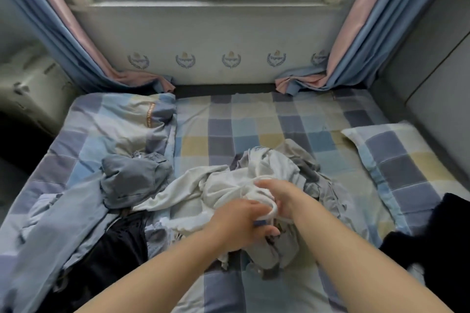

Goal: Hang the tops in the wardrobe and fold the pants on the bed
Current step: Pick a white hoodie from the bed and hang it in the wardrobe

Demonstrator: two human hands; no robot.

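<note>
A crumpled white garment [223,185] lies in the middle of the bed [254,122], on top of a heap of clothes. My left hand [239,223] grips a bunched fold of it from the near side. My right hand [277,195] grips the same white cloth just beyond, fingers curled into the fabric. Grey garments [312,193] lie under and to the right of the white one. A grey-blue piece [132,180] sits crumpled to the left. Black clothing [119,246] lies at the near left of the heap.
The bed has a checked sheet. A checked duvet [114,122] is bunched at the left and a pillow [407,162] lies at the right. A black item [437,244] sits at the near right edge. Curtains [356,53] hang beside the window wall behind.
</note>
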